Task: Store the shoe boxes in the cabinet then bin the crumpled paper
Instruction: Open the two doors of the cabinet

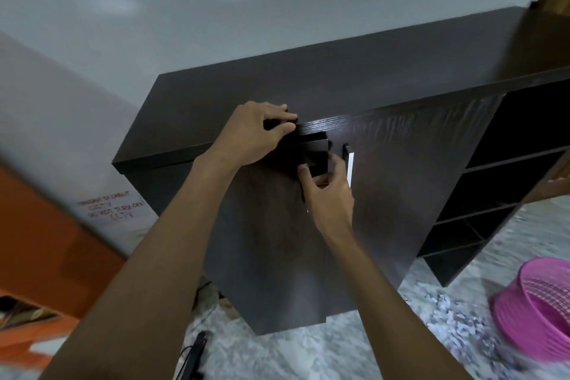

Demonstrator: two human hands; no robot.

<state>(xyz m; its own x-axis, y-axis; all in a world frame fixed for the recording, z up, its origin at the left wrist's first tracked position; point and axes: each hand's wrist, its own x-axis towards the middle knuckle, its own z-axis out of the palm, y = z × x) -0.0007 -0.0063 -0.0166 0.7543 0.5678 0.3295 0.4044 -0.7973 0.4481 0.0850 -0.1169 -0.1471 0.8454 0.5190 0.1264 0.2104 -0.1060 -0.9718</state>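
A dark brown cabinet (354,71) stands against the wall in front of me. Its left door (271,256) is swung a little out from the frame. My left hand (259,136) curls over the top edge of that door, just under the cabinet top. My right hand (327,194) is closed around the door's dark vertical handle. The right door (407,188) is closed, and its handle (348,163) is just right of my right hand. An orange box-like shape (40,250) lies blurred at the far left. No crumpled paper is in view.
Open shelves (493,194) fill the cabinet's right section. A pink plastic mesh basket (539,318) lies tilted on the marble-pattern floor at the right. A black cable (194,348) lies on the floor below the cabinet. The wall at the left bears handwriting.
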